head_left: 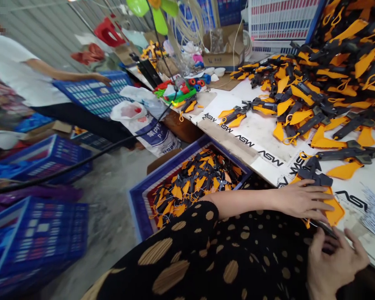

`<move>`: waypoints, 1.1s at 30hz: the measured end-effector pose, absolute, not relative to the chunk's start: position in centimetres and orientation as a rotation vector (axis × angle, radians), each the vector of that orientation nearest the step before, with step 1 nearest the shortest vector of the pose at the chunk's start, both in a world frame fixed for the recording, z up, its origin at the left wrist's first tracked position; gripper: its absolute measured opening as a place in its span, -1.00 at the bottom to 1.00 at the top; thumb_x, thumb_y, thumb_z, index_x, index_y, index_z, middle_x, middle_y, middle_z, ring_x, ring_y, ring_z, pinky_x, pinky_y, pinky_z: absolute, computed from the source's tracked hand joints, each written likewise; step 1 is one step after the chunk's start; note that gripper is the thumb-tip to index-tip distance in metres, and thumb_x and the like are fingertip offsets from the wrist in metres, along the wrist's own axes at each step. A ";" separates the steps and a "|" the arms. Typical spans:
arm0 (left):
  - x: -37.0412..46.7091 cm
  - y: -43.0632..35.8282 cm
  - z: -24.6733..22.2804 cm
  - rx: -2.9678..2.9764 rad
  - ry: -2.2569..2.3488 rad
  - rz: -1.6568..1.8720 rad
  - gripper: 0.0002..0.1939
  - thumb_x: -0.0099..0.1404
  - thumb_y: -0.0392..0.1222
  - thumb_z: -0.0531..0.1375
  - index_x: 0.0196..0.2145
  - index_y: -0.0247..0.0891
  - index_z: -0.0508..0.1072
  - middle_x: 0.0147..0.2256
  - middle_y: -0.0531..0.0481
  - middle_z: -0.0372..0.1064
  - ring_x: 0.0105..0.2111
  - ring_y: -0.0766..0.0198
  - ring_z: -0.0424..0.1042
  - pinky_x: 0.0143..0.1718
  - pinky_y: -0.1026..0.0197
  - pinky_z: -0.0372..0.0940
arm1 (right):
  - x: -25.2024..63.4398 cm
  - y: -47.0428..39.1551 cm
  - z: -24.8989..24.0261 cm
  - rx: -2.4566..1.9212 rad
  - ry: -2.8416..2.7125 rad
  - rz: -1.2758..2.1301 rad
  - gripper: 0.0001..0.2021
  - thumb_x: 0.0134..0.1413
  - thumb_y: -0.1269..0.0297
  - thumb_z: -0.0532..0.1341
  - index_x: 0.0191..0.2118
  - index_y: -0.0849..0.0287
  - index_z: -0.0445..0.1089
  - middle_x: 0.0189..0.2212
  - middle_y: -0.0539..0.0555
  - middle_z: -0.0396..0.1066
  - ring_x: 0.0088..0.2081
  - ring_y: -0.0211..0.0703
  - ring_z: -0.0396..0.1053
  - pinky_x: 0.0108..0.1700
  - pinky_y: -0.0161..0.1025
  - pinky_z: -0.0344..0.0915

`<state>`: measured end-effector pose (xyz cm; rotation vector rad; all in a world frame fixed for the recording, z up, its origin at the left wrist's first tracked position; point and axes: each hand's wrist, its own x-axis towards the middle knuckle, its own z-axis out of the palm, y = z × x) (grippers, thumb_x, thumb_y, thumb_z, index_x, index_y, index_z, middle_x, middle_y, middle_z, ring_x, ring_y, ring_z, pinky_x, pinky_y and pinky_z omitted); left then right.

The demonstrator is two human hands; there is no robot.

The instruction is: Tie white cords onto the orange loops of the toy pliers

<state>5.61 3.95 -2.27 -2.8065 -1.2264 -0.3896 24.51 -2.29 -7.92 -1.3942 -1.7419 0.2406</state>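
A: Where is the piece being worked on?

B: The orange-and-black toy piece lies at the near edge of the bench, just this side of the big heap of like pieces. The left hand lies flat over it, fingers spread apart, pressing rather than clasping. The right hand sits just below that piece, nearer the body, fingers curled loosely around a thin dark part; whether that grip is fully clamped I cannot tell.

A: How would it handle?

B: Light, I'd judge. It looks like moulded plastic: a stiff dark body with a thin orange fin. The fin probably flexes a little and could snap if bent hard. The surface looks smooth, so a pinch may slip.

A: So where to hold?

B: On the dark body, across its thicker middle, not by the orange fin or the thin cord loops some pieces carry.

A: Anything else close by?

B: A blue crate of the same pieces stands on the floor, left of the toy piece, and a person in white reaches toward another crate beyond it.
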 end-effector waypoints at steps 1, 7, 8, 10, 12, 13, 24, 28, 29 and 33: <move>5.6 4.0 -2.3 -2.808 -1.221 -0.406 -0.47 0.50 0.10 0.01 0.28 -0.15 0.37 0.35 -0.07 0.19 0.39 0.08 0.08 0.38 -0.06 -0.05 | 24.7 -2.1 -7.8 -1.435 -1.742 0.174 -0.60 0.23 0.14 0.29 0.10 0.26 0.49 0.19 0.41 0.33 -0.26 0.08 0.52 -0.28 0.03 0.46; 5.7 4.1 -2.3 -2.813 -1.244 -0.450 -0.48 0.49 0.10 0.03 0.25 -0.19 0.41 0.33 -0.10 0.22 0.38 0.07 0.11 0.37 -0.06 -0.01 | 25.2 -0.9 -8.0 -1.401 -1.856 0.054 -0.80 0.27 0.20 0.27 -0.14 0.18 0.57 0.03 0.25 0.51 -0.14 0.11 0.54 -0.18 -0.02 0.44; 5.7 4.1 -2.3 -2.814 -1.244 -0.445 -0.47 0.49 0.11 0.02 0.25 -0.19 0.41 0.33 -0.10 0.22 0.38 0.07 0.10 0.37 -0.06 -0.02 | 25.1 -0.8 -8.1 -1.391 -1.887 0.069 -0.80 0.27 0.19 0.26 -0.13 0.18 0.56 0.04 0.25 0.50 -0.10 0.15 0.53 -0.17 -0.02 0.44; 5.7 4.1 -2.2 -2.816 -1.255 -0.429 -0.47 0.49 0.11 0.02 0.26 -0.18 0.39 0.33 -0.08 0.21 0.38 0.06 0.09 0.38 -0.05 -0.04 | 24.7 -0.9 -8.3 -1.376 -1.932 0.090 -0.74 0.27 0.17 0.23 -0.05 0.19 0.53 0.07 0.28 0.47 0.01 0.23 0.49 -0.16 0.00 0.43; 5.7 4.0 -2.1 -2.828 -1.264 -0.409 -0.47 0.50 0.11 0.01 0.28 -0.17 0.37 0.34 -0.06 0.20 0.39 0.07 0.08 0.38 -0.05 -0.07 | 24.0 -1.2 -8.4 -1.339 -1.942 0.078 -0.70 0.29 0.21 0.18 0.02 0.22 0.49 0.08 0.31 0.46 0.04 0.25 0.47 -0.17 0.00 0.43; 5.7 4.0 -2.0 -2.834 -1.271 -0.398 -0.47 0.50 0.10 0.00 0.28 -0.17 0.36 0.35 -0.06 0.19 0.39 0.07 0.08 0.39 -0.05 -0.09 | 23.7 -1.5 -8.6 -1.316 -1.939 0.065 -0.70 0.30 0.25 0.16 0.04 0.25 0.49 0.08 0.32 0.47 0.04 0.24 0.47 -0.16 0.00 0.43; 5.7 4.3 -2.1 -2.863 -1.305 -0.379 -0.46 0.49 0.11 0.04 0.28 -0.18 0.37 0.35 -0.08 0.19 0.39 0.06 0.08 0.39 -0.05 -0.10 | 23.2 -4.2 -10.2 -1.366 -1.717 0.544 -0.68 0.35 0.15 0.18 0.02 0.27 0.48 -0.13 0.25 0.57 -0.43 -0.16 0.52 -0.28 -0.20 0.47; 5.5 4.1 -2.3 -2.933 -1.320 -0.430 -0.48 0.49 0.09 0.03 0.28 -0.17 0.37 0.34 -0.10 0.20 0.39 0.08 0.08 0.41 -0.07 -0.16 | 24.5 -3.5 -9.0 -1.275 -1.827 0.404 -0.75 0.35 0.20 0.18 -0.04 0.18 0.55 -0.15 0.16 0.61 -0.37 -0.15 0.58 -0.21 -0.23 0.50; 5.5 3.9 -2.3 -2.963 -1.323 -0.448 -0.48 0.50 0.09 0.02 0.27 -0.18 0.36 0.35 -0.11 0.19 0.39 0.07 0.07 0.42 -0.08 -0.17 | 24.8 -3.6 -8.4 -1.251 -1.872 0.375 -0.77 0.35 0.23 0.18 -0.04 0.15 0.55 -0.13 0.14 0.61 -0.31 -0.14 0.59 -0.15 -0.22 0.51; 5.2 3.6 -2.2 -3.050 -1.400 -0.518 -0.50 0.53 0.04 -0.05 0.27 -0.20 0.35 0.34 -0.12 0.20 0.39 0.08 0.05 0.43 -0.11 -0.18 | 25.4 -3.7 -6.6 -1.192 -1.980 0.473 -0.74 0.40 0.34 0.09 -0.03 0.10 0.55 -0.13 0.09 0.61 -0.18 -0.15 0.60 -0.09 -0.25 0.52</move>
